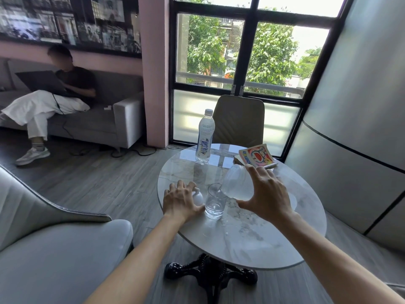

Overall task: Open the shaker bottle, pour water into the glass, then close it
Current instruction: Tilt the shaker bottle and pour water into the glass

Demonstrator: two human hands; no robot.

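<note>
My right hand (266,195) grips a frosted, translucent shaker bottle (237,182). The bottle is tipped to the left with its open mouth over the rim of a clear glass (214,201) on the round marble table (252,238). A little water lies in the bottom of the glass. My left hand (182,200) rests on the table just left of the glass, its fingers curled over the white lid (198,197) of the shaker.
A sealed plastic water bottle (204,137) stands at the table's far edge. A comic book (257,156) lies at the far right. A tan chair (238,119) faces me. A grey armchair (54,249) is at my left. A person with a laptop sits on a sofa (92,119).
</note>
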